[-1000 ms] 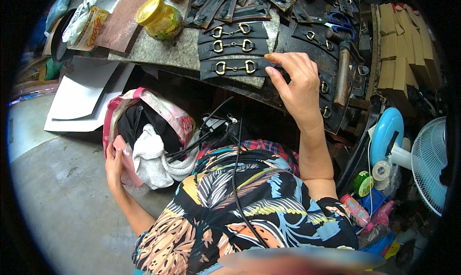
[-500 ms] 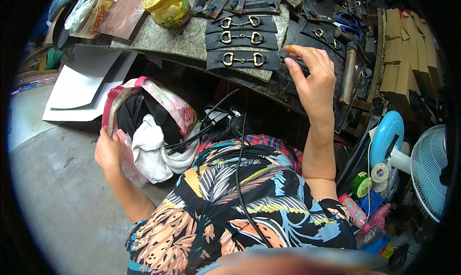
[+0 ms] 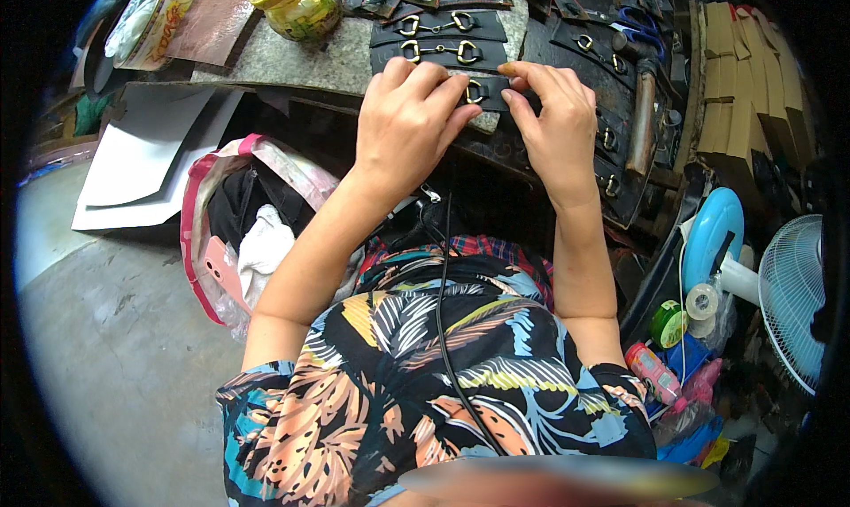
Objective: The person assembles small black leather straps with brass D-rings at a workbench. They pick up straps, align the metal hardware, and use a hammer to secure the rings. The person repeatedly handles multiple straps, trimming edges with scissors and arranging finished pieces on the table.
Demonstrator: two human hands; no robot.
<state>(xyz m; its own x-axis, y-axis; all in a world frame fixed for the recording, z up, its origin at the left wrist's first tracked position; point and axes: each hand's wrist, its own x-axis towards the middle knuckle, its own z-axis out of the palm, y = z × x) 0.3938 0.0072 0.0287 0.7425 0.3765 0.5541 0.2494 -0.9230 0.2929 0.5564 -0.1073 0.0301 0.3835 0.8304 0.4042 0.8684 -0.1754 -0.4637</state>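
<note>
Three black strap pieces with gold horsebit buckles lie in a stack of rows on a grey stone slab (image 3: 352, 64) at the table's near edge. Above the nearest strap (image 3: 496, 89), my left hand (image 3: 409, 117) covers the left end, fingers curled, thumb and forefinger beside a gold ring. At the right end, my right hand (image 3: 553, 122) has its thumb and forefinger on the strap's edge. The middle strap (image 3: 491, 55) and the far strap (image 3: 487, 24) lie flat just beyond my fingers. My left fingers hide much of the nearest strap.
A yellow-lidded jar (image 3: 297, 7) stands on the slab. Right are a hammer (image 3: 644, 122), blue-handled scissors (image 3: 639, 24) and more straps. An open bag (image 3: 205, 166) with a white towel (image 3: 266, 241) and pink phone (image 3: 221, 268) sits lower left; a fan (image 3: 788, 303) stands right.
My left hand has left the bag's edge and come up to the nearest strap. My right hand has shifted slightly left onto its end. A pink phone now shows in the bag.
</note>
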